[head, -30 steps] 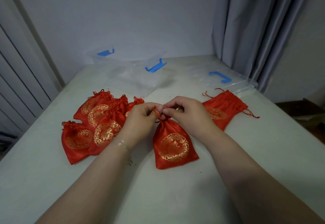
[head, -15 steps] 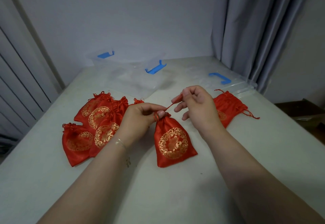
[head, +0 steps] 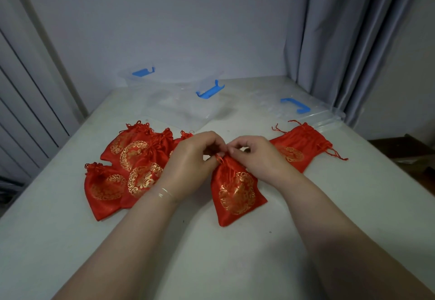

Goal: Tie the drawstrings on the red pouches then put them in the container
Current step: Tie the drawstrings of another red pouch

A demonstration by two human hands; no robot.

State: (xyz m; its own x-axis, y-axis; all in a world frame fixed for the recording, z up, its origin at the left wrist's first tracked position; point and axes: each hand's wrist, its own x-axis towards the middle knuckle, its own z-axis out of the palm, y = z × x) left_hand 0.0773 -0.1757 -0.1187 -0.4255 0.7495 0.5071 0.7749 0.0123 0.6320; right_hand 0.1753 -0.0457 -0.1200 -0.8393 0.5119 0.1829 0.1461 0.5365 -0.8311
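We read no text, labels, brand names or nos. here; the gold roundels on the red pouches (head: pixel 236 196) are ornament, not legible characters.

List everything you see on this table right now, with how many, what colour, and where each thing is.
pouch being tied: one, red with gold print, centre of table
pouch pile: about five, red and gold, overlapping, left
loose pouch: one, red and gold, drawstrings untied, right
container: one, clear with blue latches, back centre
lid: one, clear with blue handle, back right
table: one, white
curtain: grey, right
left hand: pinches drawstring at pouch neck
right hand: pinches drawstring too
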